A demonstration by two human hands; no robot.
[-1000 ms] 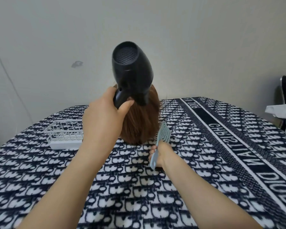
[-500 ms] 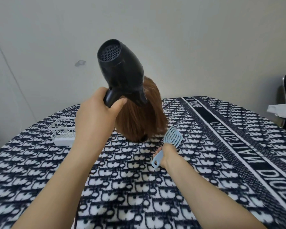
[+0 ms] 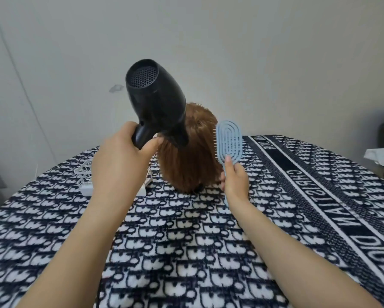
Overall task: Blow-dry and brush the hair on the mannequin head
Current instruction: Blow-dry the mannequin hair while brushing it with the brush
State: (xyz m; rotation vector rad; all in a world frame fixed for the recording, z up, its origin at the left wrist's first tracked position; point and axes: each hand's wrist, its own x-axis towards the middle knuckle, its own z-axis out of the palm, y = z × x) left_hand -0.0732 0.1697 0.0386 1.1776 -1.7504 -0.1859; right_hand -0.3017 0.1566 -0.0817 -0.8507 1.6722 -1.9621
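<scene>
— Around the black handle, the fingers [image 3: 152, 145] are curled tight: the left hand [image 3: 117, 161] grips the hair dryer [image 3: 157, 101], with its nozzle slanting down at the crown and its intake grille turned towards us.

— And the other one?

— The right hand [image 3: 234, 182] has its fingers [image 3: 228, 162] wrapped round the stem of the pale blue brush [image 3: 228, 138], one fingertip lying up the back of the paddle. The bristles face the hair, just beside it. I can't tell whether they touch.

— Where's the head itself?

— The mannequin head [image 3: 193, 165] stands upright on the worktop [image 3: 186, 241], on that dark patterned cloth. It's between the two hands, and its auburn hair hangs straight down all round. A white wire basket [image 3: 84, 176] sits to its left, partly hidden by the left hand.

— So which step, would you say?

— Drying and brushing together, I'd judge, with the brush poised at the right side for a stroke.

— What does the next move want?

— The bristles should go into the hair near the top and draw down to the ends. The nozzle should aim along the same lock and stay clear of the hair. Whether it's blowing, I can't tell.
</scene>
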